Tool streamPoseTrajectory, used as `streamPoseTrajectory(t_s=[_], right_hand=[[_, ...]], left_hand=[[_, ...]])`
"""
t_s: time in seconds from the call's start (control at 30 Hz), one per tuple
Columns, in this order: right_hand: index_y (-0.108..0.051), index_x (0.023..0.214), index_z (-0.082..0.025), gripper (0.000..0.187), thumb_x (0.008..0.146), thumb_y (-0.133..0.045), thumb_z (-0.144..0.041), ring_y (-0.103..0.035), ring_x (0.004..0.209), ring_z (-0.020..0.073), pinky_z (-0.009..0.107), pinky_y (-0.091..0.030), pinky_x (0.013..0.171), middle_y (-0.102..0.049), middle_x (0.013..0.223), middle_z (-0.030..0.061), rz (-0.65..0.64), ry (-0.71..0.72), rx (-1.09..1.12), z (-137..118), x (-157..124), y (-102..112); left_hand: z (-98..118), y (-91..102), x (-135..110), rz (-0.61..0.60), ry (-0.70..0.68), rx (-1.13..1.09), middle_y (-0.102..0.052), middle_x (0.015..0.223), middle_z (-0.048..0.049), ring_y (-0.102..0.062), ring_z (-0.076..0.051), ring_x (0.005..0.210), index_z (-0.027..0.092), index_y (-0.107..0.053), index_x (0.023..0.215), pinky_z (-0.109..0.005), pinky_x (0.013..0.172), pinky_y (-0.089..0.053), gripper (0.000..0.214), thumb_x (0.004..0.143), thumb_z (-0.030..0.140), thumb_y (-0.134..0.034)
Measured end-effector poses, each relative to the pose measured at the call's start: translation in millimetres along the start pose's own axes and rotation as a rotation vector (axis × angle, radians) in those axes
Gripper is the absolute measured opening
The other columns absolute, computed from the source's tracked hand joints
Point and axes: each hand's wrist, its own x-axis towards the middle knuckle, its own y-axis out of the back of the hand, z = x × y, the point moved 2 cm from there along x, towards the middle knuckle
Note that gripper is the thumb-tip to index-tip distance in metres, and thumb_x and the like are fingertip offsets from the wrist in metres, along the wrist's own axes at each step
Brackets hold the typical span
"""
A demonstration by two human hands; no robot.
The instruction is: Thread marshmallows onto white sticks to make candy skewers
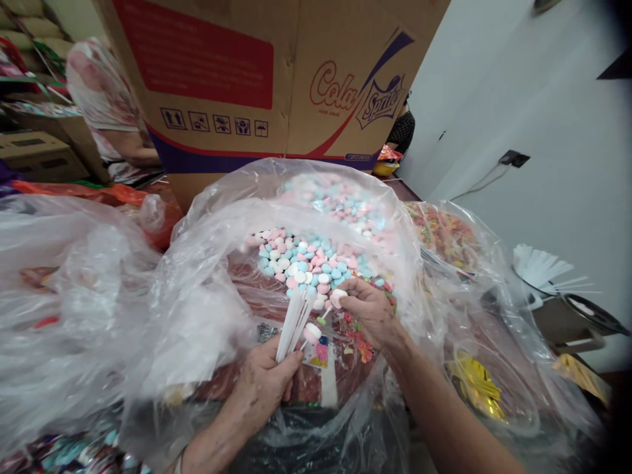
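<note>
My left hand [269, 372] is closed around a bundle of thin white plastic sticks [295, 320]. One stick leans out to the right of the bundle, carrying a pink-and-white marshmallow [312, 333] and a small green ring-shaped candy [321, 321]. At that stick's upper end, my right hand [368, 308] pinches a pale pink marshmallow [338, 298] between thumb and fingers. Just beyond both hands lies a pile of pink, blue and white marshmallows [302, 265] inside an opened clear plastic bag [217, 230]. Small red and green candies [363, 342] are scattered below my right hand.
A large cardboard carton [222, 72] stands behind the bag. To the right are a bag of orange-green candies [442, 237], a gold wrapper [476, 385] and a container of white sticks [540, 270]. Crumpled plastic [89, 296] covers the left. Another person [111, 112] is at far left.
</note>
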Motion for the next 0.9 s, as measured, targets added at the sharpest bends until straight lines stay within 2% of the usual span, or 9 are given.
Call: streamPoseTrajectory(t_s=[0.07,0.17,0.47,0.57,0.73,0.9], right_hand=[[-0.063,0.08,-0.018,0.021,0.064,-0.074,-0.025,-0.058,0.06,0.0119,0.024,-0.045,0.06,-0.065,0.068,-0.002,-0.042,-0.071,0.196,-5.0,-5.6,-6.5],[-0.066,0.077,-0.018,0.021,0.061,-0.078,-0.025,-0.056,0.057,0.0103,0.023,-0.045,0.057,-0.066,0.066,-0.0023,-0.06,-0.112,0.306,-8.3,-9.7,-12.5],[-0.075,0.084,-0.019,0.026,0.06,-0.081,-0.025,-0.064,0.068,0.0143,0.028,-0.051,0.067,-0.073,0.08,0.0011,-0.005,-0.077,0.352,-1.7,-12.5,-16.7],[-0.076,0.092,-0.02,0.027,0.066,-0.079,-0.027,-0.066,0.073,0.0161,0.03,-0.052,0.07,-0.075,0.084,0.0018,0.027,-0.034,0.27,4.6,-15.6,-16.9],[-0.076,0.104,-0.025,0.029,0.076,-0.074,-0.033,-0.069,0.091,0.0201,0.035,-0.054,0.084,-0.076,0.102,0.0022,0.08,0.099,-0.018,18.2,-20.3,-13.1],[-0.076,0.106,-0.026,0.026,0.083,-0.067,-0.033,-0.07,0.099,0.0224,0.038,-0.054,0.092,-0.075,0.108,0.0021,0.072,0.281,-0.284,10.3,-26.2,-15.9]], left_hand=[[-1.9,-0.5,0.7,-0.003,-0.011,0.005,-0.047,0.034,0.0085,-0.035,-0.008,0.029,0.021,-0.058,0.062,-0.019,0.032,-0.024,0.023,0.075,0.039,-0.059],[-4.9,-0.6,1.7,-0.001,-0.025,-0.004,-0.048,0.036,0.0078,-0.037,-0.009,0.03,0.021,-0.057,0.061,-0.019,0.032,-0.024,0.023,0.075,0.039,-0.059],[-10.1,-0.4,3.0,0.012,-0.031,0.04,-0.049,0.038,0.0079,-0.038,-0.009,0.031,0.021,-0.057,0.062,-0.019,0.033,-0.024,0.021,0.078,0.035,-0.057],[-13.1,-0.3,3.8,0.022,-0.038,0.057,-0.048,0.038,0.0083,-0.038,-0.009,0.031,0.021,-0.057,0.064,-0.019,0.033,-0.024,0.022,0.08,0.035,-0.056],[-17.1,0.4,3.3,0.05,-0.06,0.034,-0.05,0.042,0.0079,-0.039,-0.01,0.033,0.021,-0.059,0.067,-0.019,0.034,-0.026,0.021,0.082,0.036,-0.057],[-22.7,1.8,3.5,0.073,-0.097,0.066,-0.052,0.045,0.0075,-0.04,-0.01,0.035,0.021,-0.06,0.071,-0.02,0.035,-0.028,0.02,0.083,0.037,-0.058]])
